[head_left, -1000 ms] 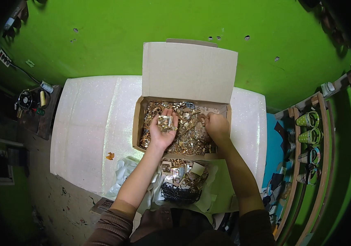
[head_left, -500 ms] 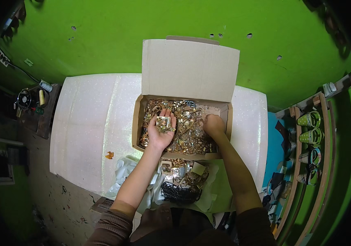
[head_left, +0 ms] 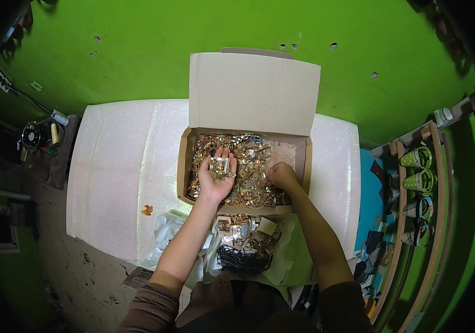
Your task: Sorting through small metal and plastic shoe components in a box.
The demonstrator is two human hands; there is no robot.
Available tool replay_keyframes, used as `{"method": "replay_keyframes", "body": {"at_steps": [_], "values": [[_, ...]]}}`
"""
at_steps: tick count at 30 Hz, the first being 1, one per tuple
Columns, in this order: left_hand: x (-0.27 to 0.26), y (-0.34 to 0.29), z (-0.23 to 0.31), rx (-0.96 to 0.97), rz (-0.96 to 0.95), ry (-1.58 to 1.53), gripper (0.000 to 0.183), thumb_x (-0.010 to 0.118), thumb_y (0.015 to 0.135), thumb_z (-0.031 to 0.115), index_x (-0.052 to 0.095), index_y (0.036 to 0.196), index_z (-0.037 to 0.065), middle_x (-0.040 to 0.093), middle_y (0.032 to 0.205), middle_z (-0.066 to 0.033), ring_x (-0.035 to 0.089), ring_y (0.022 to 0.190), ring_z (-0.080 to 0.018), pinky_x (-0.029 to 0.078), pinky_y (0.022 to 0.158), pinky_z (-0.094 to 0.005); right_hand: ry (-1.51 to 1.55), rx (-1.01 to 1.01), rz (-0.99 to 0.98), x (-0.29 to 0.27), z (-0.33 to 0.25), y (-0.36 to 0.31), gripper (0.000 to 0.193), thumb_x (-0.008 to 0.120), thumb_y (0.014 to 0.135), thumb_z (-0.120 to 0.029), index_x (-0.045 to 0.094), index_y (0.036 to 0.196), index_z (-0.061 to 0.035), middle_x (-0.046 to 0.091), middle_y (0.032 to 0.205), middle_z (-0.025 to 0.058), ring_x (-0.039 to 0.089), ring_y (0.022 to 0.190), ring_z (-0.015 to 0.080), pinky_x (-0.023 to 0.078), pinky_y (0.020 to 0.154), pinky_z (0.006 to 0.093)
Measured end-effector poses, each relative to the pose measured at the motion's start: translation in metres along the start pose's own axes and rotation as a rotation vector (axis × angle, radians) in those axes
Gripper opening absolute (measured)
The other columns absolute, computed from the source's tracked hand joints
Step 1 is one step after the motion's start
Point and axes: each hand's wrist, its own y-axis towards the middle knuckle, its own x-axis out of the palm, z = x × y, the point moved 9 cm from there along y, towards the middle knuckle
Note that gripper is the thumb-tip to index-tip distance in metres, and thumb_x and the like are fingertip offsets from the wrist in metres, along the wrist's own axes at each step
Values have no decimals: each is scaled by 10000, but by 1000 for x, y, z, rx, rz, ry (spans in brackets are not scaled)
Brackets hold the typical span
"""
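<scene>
An open cardboard box point(head_left: 184, 166) holds a dense heap of gold and silver metal buckles and fittings point(head_left: 248, 191). Over its left half my left hand point(head_left: 213, 187) lies palm up, cradling a few shiny pieces, among them a square metal buckle point(head_left: 219, 166). My right hand point(head_left: 283, 176) reaches into the right side of the heap with its fingers drawn together and pointing down. Whatever is between those fingertips is too small to make out. Bare cardboard bottom point(head_left: 285, 152) shows just beyond the right hand.
In front of the box sits an opened plastic bag point(head_left: 285, 233) with more metal fittings and black beaded strands point(head_left: 243, 260). A glittery white sheet point(head_left: 110, 177) covers the table. An orange scrap point(head_left: 147, 210) lies at left. Sandals point(head_left: 417, 181) hang on a wooden rack at right.
My right hand has shifted a little left and nearer to me within the heap. The left hand keeps its place with the metal pieces on its palm.
</scene>
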Motion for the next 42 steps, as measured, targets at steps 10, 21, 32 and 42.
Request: {"method": "replay_keyframes", "body": {"at_steps": [10, 21, 32, 42], "values": [[0, 1, 2, 17, -14, 1, 306, 370, 893, 220, 520, 1086, 35, 572, 1029, -113, 543, 956, -234, 448, 899, -371, 216, -172, -32, 17, -25, -10, 37, 619, 655, -34, 626, 641, 1, 615, 578, 74, 575, 504, 121, 457, 504, 253], [-5, 1, 4, 11, 13, -17, 325, 365, 904, 249, 520, 1105, 47, 563, 1070, -102, 534, 977, -242, 443, 899, -377, 753, 15, -326, 20, -37, -18, 89, 629, 700, -22, 614, 755, 46, 606, 633, 72, 561, 531, 123, 444, 486, 229], [-7, -1, -10, -56, 61, 276, 351, 314, 907, 277, 528, 1118, 96, 551, 1148, -60, 540, 979, -168, 454, 796, -310, 601, -241, -246, -25, -113, -45, 99, 615, 729, -74, 629, 774, 13, 617, 644, 67, 576, 561, 117, 453, 510, 244], [4, -6, -17, -95, -65, 172, 358, 328, 883, 301, 540, 1104, 115, 546, 1143, -45, 492, 1065, -182, 366, 952, -370, -118, -845, 499, -67, -202, -128, 42, 583, 716, -94, 596, 710, -54, 586, 633, 76, 586, 568, 257, 456, 485, 353]]}}
